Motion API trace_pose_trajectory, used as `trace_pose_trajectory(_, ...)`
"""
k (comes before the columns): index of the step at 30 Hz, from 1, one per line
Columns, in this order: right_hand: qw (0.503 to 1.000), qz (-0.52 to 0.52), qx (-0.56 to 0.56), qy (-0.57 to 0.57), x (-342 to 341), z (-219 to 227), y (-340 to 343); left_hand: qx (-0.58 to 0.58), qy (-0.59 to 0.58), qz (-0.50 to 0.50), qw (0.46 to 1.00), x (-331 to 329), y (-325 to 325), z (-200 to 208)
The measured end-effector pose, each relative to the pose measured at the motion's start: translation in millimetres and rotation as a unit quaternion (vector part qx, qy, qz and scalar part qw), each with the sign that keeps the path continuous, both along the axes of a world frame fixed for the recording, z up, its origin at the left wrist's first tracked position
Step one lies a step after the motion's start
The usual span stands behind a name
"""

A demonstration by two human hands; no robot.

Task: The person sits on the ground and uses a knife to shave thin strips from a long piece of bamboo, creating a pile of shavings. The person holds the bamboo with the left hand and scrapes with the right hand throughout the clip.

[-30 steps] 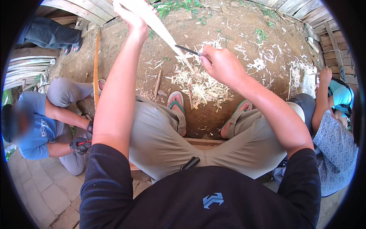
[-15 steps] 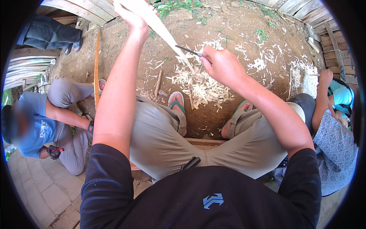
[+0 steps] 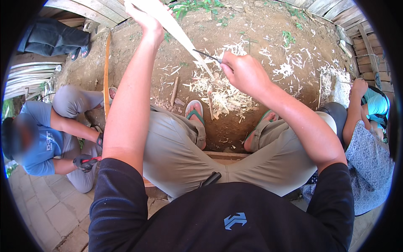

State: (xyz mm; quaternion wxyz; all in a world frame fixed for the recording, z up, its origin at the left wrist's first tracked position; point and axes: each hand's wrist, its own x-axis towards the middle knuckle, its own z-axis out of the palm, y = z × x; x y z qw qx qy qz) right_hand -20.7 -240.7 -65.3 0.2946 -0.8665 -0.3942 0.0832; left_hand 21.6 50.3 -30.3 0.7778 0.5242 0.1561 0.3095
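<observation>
My left hand (image 3: pixel 146 24) is raised at the top, closed around a long pale strip of wood (image 3: pixel 178 35). The strip slants down to the right and narrows to a thin tip above the shavings. In my right hand (image 3: pixel 245 72) is a small knife (image 3: pixel 205 55) with a dark, narrow blade. Its fingers wrap the handle, which is mostly hidden, and the blade points left, its tip at the wood's edge near the narrow end. The top of the left hand's fingers is overexposed and partly cut off by the rim.
Curled wood shavings (image 3: pixel 228 98) cover the dirt between my sandalled feet (image 3: pixel 195 112). At left a seated person (image 3: pixel 44 138) holds a red-handled tool (image 3: pixel 90 160) beside an upright orange-brown wood strip (image 3: pixel 106 75). Another person (image 3: pixel 369 159) sits close at my right. Plank fences (image 3: pixel 33 77) border the yard.
My hands, the knife and the wood strip hold almost the same place. The person at left has moved the gloved hand with the red-handled tool rightward, toward my left arm.
</observation>
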Motion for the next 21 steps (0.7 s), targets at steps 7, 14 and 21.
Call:
trace_pose_trajectory(7,1.0,-0.01,-0.004,0.011,-4.5,0.4,-0.3,0.001,-0.007,0.008,1.0,-1.1,-4.7,-2.6)
trace_pose_trajectory(14,0.999,-0.014,0.018,0.024,-11.7,6.3,-2.3,0.003,-0.012,0.012,1.0,-0.8,-9.6,-4.1)
trace_pose_trajectory(21,0.996,-0.028,0.054,0.069,6.3,-4.4,-3.2,0.004,-0.011,0.016,1.0,1.4,-10.5,-1.5)
